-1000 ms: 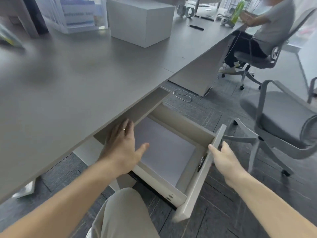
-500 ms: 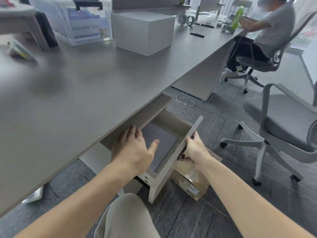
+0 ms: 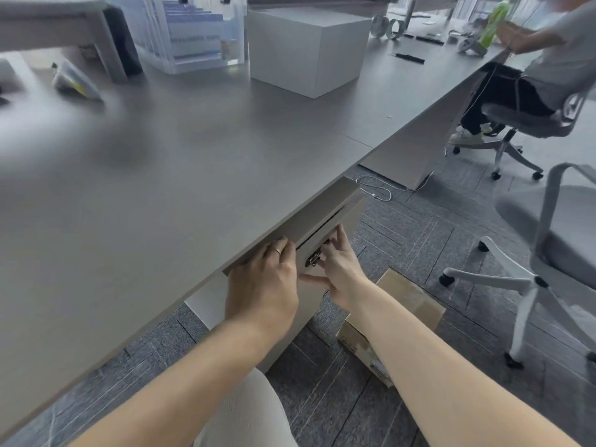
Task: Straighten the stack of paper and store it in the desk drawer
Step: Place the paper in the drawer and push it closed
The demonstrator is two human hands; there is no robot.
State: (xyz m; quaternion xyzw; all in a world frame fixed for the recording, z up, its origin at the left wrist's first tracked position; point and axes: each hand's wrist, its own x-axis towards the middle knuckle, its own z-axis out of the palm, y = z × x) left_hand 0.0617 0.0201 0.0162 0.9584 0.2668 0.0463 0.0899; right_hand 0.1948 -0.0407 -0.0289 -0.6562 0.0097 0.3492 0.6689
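The grey desk drawer (image 3: 342, 217) sits nearly flush under the edge of the desk (image 3: 193, 162), with only a thin dark gap showing. The paper stack is hidden inside it. My left hand (image 3: 263, 285) rests with its fingers curled against the desk edge and the top of the drawer front. My right hand (image 3: 338, 266) presses flat on the drawer front, fingers spread beside the small metal key lock (image 3: 312, 260). Neither hand holds anything.
A cardboard box (image 3: 400, 314) lies on the carpet just right of my right arm. An empty swivel chair (image 3: 548, 246) stands further right. A white box (image 3: 309, 50) and a clear storage bin (image 3: 193, 30) stand at the desk's back. A person sits at far right (image 3: 541, 59).
The drawer has gone from wide open to almost shut. My right hand pushed its front inward, and my left hand came out of the drawer to the desk edge.
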